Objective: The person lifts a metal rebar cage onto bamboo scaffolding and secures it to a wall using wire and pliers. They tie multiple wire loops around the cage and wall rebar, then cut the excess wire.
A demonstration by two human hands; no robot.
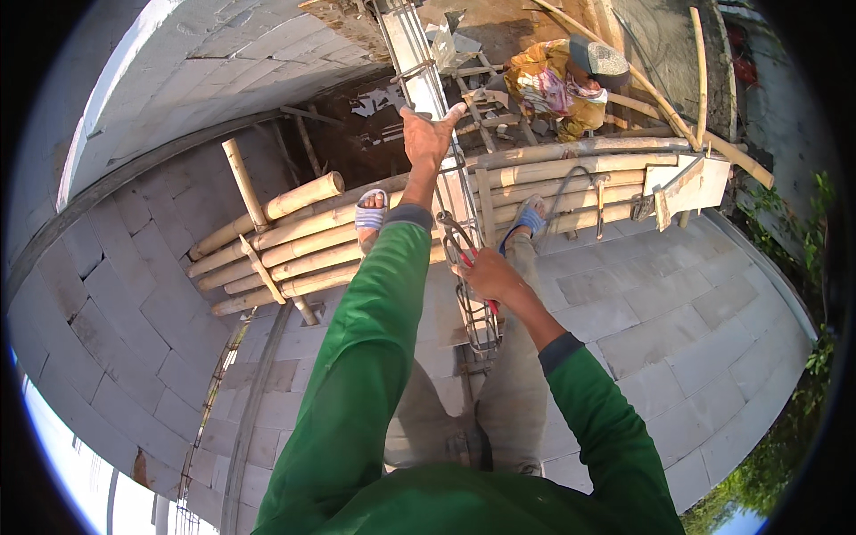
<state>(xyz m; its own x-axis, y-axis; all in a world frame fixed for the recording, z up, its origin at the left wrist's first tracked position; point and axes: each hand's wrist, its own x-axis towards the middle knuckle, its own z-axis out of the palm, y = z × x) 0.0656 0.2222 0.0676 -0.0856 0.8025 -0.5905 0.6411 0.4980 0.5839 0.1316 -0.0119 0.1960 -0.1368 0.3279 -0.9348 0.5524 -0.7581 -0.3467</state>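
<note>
A steel bar cage [481, 334] runs up the middle of the frame along a narrow pale beam [426, 87], its looped lower end just below and beside the right hand [489, 273]. The left hand [429, 141] is farther up, over the beam in the upper centre. A red-handled tool [492, 306] is in the right hand, against the cage as seen from above.

The right fist covers the middle of the tool, so only bits of red show, and its dark head is hard to tell from the bars around it. Whether it bites on a wire cannot be made out. The beam's upper end is cut off by the top edge, and the left hand hides a stretch of it.

The left hand is open, thumb and fingers spread apart; whether its palm presses on the beam I cannot tell. The right hand is closed around the tool's handles.

Bamboo poles [308, 242] cross the centre, with a sandalled foot [371, 212] on them left of the beam. Pale block walls [660, 334] fill the lower right, and another person [542, 78] bends down in the upper right.
</note>
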